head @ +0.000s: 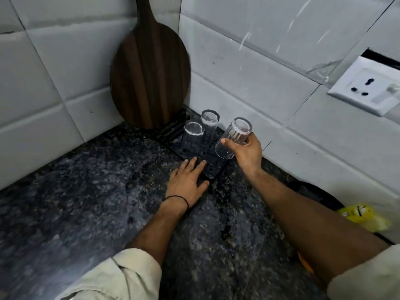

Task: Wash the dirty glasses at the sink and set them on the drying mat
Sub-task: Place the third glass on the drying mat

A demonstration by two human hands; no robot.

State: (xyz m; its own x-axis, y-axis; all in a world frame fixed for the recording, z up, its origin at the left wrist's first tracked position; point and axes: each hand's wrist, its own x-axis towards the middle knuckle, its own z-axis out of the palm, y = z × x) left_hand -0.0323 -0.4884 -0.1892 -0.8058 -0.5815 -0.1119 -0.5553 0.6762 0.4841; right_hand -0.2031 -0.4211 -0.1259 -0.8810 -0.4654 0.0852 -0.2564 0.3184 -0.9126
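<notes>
Here, head view. My right hand curls round a ribbed glass, which is upside down and tilted over the 3 o'clock side of the drying mat. I cannot tell whether its rim touches. My left hand lies flat with fingers spread, its tips pressing the mat's 6 o'clock edge. A near glass and a far glass stand inverted toward 11 and 12 o'clock, before a wooden board leaning in the corner. By my reading, two glasses are placed and a third is almost down. The sink is out of frame, so any remaining glasses are unknown.
</notes>
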